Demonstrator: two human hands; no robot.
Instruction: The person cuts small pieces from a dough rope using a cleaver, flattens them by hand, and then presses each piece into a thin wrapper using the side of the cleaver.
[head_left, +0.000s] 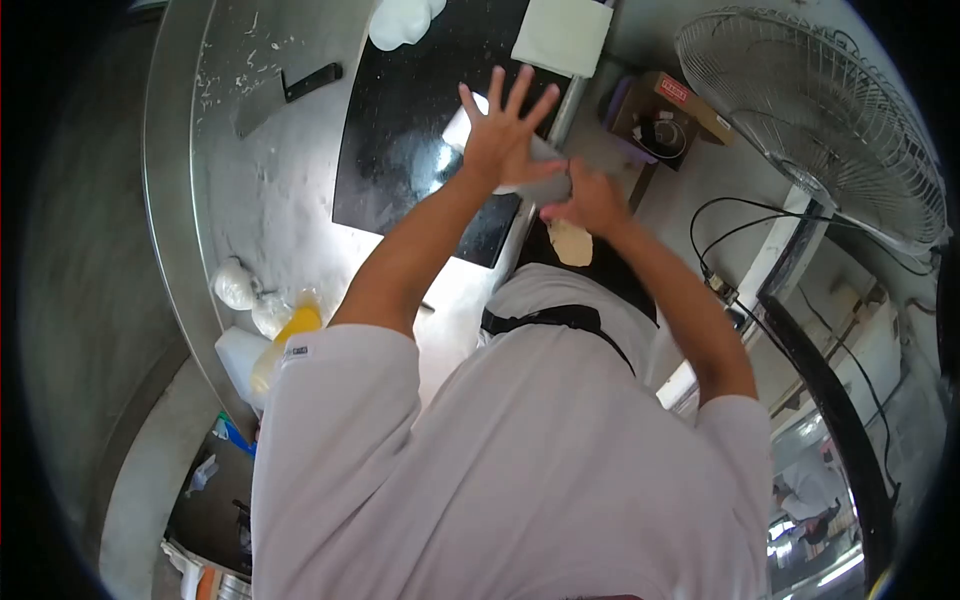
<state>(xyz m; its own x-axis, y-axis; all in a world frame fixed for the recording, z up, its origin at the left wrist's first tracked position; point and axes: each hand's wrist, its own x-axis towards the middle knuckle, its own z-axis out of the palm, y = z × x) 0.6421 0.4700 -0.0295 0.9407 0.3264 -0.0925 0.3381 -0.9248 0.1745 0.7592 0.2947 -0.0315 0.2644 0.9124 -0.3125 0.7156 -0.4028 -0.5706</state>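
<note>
My left hand (503,132) is over the black board (400,150), palm down with its fingers spread wide. Close beside it, my right hand (592,203) is closed around one end of a flat grey blade-like piece (546,180), blurred and partly hidden behind the left wrist. A white piece (462,124) shows on the board by the left fingers. Below the right hand there is a pale cream, roundish flat piece (572,244) against something dark.
A cleaver (312,82) with a black handle lies on the metal table (270,170). White dough (400,22) and a pale square slab (562,36) are at the far end. Bagged lumps (236,285) and a yellow-topped bottle (290,340) stand left; a fan (810,120) and cables are right.
</note>
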